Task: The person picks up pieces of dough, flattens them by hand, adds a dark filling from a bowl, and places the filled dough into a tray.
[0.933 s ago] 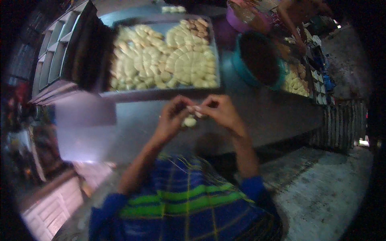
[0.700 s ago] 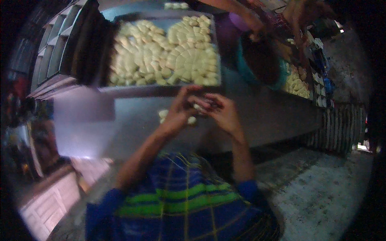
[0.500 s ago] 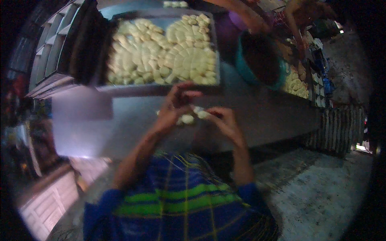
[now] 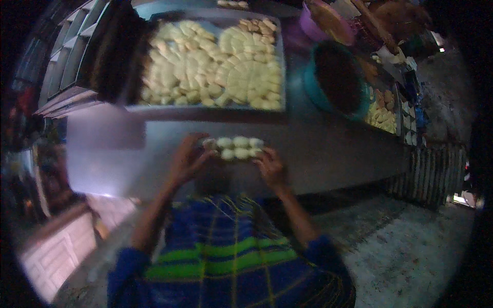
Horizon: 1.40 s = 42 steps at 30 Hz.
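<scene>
Two short rows of small, pale dough balls (image 4: 239, 148) sit close together on the metal table (image 4: 328, 159), right in front of me. My left hand (image 4: 189, 160) has its thumb and fingers around the left end of the rows. At the right end, the fingers of my right hand (image 4: 272, 168) press against the balls. Beyond them lies a large tray (image 4: 283, 66) packed with pale, flattened dough pieces (image 4: 190, 72). Some of those pieces are joined in curved rows.
A teal basin (image 4: 312, 84) with dark contents stands right of the tray, a purple basin (image 4: 309, 24) behind it. Farther right are more dough pieces (image 4: 381, 114) and another person's arm (image 4: 375, 23). A compartmented rack (image 4: 77, 49) rises at left. More balls (image 4: 232, 4) lie at the far edge.
My hands have come down from above the balls and spread to both ends. The balls now form neat rows. The other person's arm has moved away from the teal basin.
</scene>
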Tool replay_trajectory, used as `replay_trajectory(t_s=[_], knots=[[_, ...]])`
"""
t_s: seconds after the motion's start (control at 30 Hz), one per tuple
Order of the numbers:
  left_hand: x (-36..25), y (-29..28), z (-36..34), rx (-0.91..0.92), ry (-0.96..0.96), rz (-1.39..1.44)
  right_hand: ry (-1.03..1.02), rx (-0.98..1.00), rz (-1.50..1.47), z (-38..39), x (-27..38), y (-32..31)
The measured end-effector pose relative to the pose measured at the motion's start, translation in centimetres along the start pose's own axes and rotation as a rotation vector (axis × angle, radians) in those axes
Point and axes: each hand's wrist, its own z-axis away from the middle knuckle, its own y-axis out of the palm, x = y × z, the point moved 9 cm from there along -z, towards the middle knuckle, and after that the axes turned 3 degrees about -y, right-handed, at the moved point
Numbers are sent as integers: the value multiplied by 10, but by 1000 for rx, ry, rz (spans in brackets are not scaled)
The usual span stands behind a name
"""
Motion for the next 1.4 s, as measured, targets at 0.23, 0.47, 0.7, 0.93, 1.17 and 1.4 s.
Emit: replay_trajectory(t_s=[0.23, 0.47, 0.7, 0.93, 1.17, 1.4], knots=[[15, 64, -10, 147, 291, -405, -12, 247, -81, -44, 0, 19], [48, 106, -17, 315, 406, -574, -227, 496, 77, -39, 0, 71], [5, 74, 2, -5, 419, -436, -373, 249, 175, -49, 30, 43], [29, 107, 2, 162, 513, -717, -534, 215, 269, -40, 12, 65], [40, 107, -15, 110, 122, -276, -386, 661, 55, -62, -6, 97], [24, -34, -41, 259, -185, 276, -368, 1413, 37, -219, 123, 84]])
